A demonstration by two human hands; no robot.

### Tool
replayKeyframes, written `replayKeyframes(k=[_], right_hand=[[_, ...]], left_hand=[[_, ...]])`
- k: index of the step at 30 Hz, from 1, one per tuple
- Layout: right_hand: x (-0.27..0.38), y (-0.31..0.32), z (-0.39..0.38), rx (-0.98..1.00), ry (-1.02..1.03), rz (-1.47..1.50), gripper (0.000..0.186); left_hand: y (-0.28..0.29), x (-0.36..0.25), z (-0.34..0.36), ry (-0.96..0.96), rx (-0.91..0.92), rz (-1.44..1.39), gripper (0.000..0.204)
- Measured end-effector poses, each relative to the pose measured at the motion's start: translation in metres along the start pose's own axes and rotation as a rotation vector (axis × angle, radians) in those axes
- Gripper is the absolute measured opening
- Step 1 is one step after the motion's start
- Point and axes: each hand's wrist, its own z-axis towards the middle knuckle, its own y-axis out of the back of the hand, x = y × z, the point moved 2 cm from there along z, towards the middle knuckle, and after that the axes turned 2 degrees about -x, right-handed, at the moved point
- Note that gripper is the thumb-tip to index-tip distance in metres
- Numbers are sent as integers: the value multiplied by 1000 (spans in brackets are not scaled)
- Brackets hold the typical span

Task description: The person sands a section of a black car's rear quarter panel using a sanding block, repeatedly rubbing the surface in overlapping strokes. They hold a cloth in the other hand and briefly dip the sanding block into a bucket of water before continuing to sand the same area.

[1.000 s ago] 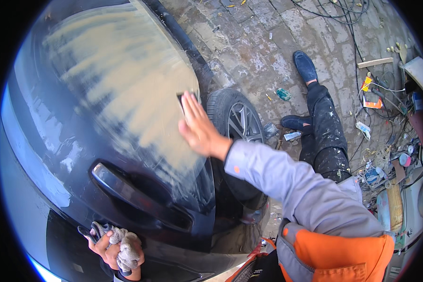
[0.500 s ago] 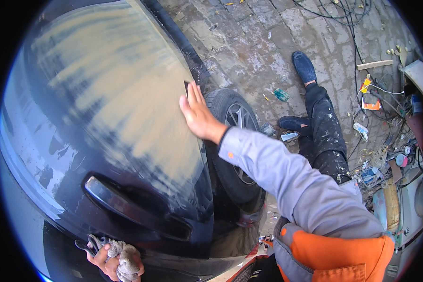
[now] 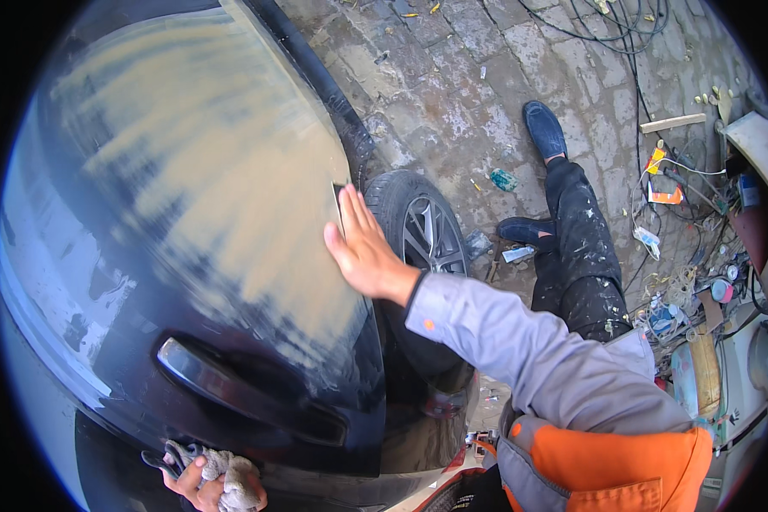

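My right hand (image 3: 367, 247) lies with fingers extended over a thin dark pad (image 3: 339, 200), pressing it on the tan, streaky coating (image 3: 213, 171) near the right edge of a dark car panel (image 3: 171, 256). Most of the pad is hidden under the hand. Low on the left, my left hand (image 3: 192, 482) is wrapped round a bunched grey cloth or glove (image 3: 237, 482) against the car, below the black door handle (image 3: 247, 392).
A wheel (image 3: 431, 230) is right of the panel. My paint-spattered legs (image 3: 584, 256) and blue shoes (image 3: 544, 128) are on grey pavers (image 3: 452, 77). Black cables (image 3: 636, 51), a wooden slat (image 3: 672, 121), scattered debris (image 3: 661, 311) and pale panels (image 3: 751, 145) lie at the right.
My right hand moved up along the panel's edge between the first two frames, then back down with the pad. My left hand sits slightly lower in view and still holds the cloth.
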Motion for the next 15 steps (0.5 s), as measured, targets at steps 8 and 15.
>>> replayKeyframes(k=[8, 15], right_hand=[[4, 12, 38, -78, -57, 62, 109], [2, 4, 7, 0, -38, -11, 107]], left_hand=[[-1, -6, 7, 27, -54, -64, 16], [-11, -13, 58, -281, -202, -129, 15]])
